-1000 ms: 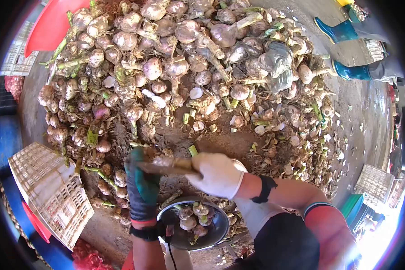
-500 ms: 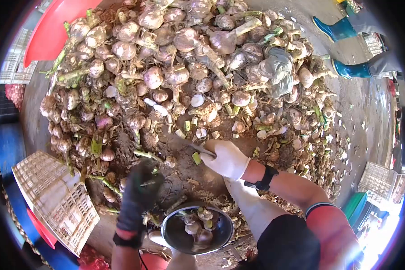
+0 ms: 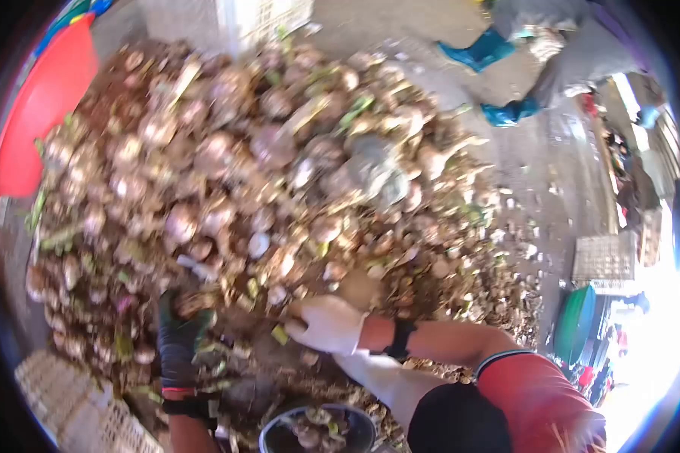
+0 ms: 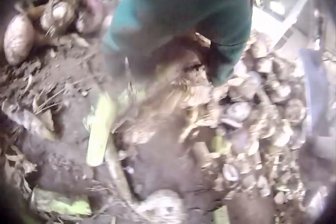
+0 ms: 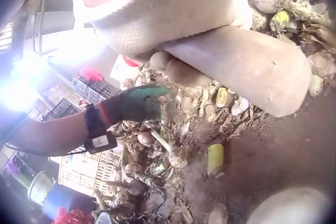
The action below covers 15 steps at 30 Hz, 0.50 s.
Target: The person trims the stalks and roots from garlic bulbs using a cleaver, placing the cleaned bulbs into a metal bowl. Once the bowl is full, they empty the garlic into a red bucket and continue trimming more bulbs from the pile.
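In a dark green glove, my left hand (image 3: 183, 336) reaches down at the near left edge of a garlic heap (image 3: 227, 162). Its fingers curl round a brown, papery garlic bulb (image 4: 184, 64), partly covered by the glove and blurred in the left wrist view. My right hand (image 3: 327, 323), in a white glove, grips a knife whose broad, flat blade (image 5: 241, 66) shows in the right wrist view. It hovers over the bare soil to the right of the left hand. A dark round bowl (image 3: 264, 435) with trimmed bulbs stands between the legs.
Cut green stalk pieces (image 5: 215, 159) and husks litter the soil. A white crate (image 3: 75, 404) stands at lower left, a red tub (image 3: 45, 113) at upper left. Another person's teal boots (image 3: 480, 51) are beyond the heap. A green basin (image 3: 574, 325) lies at right.
A second ago the left hand held a bulb against the knife; it then drew back near the bowl. Now it has reached forward and left to another bulb. The head view has shifted.
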Motion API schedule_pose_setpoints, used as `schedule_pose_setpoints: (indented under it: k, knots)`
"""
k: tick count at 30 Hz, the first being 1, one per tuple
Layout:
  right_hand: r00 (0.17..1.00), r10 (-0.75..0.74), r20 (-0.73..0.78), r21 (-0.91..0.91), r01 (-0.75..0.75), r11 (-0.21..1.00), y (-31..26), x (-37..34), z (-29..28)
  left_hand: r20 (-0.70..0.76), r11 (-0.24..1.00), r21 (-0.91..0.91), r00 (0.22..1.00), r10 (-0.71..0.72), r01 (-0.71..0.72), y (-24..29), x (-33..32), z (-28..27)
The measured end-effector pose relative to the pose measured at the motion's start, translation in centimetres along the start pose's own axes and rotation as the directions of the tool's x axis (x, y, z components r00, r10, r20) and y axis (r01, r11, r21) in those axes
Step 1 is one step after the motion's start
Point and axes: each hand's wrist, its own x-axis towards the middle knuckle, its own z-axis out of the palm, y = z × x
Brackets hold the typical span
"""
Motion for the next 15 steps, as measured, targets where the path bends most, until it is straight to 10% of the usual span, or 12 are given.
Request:
schedule_pose_setpoints:
  k: [3, 8, 15]
  knots:
    - [0.993, -0.073, 0.093, -0.085, 0.081, 0.993, -2.0, 0.1, -0.9, 0.243, 0.852, -0.345, 0.914, -0.324, 0.393, 9.3, -5.0, 0.8]
    - [0.931, -0.363, 0.051, -0.197, 0.365, 0.91, -2.7, -1.4, 0.6, 0.187, 0.985, 0.018, 0.967, -0.171, 0.171, 8.9, -9.8, 2.5]
    - [0.912, -0.399, 0.092, -0.205, 0.41, 0.889, -2.8, -3.2, 1.2, 0.066, 0.973, -0.092, 0.976, -0.207, 0.213, 10.3, -14.3, 3.9]
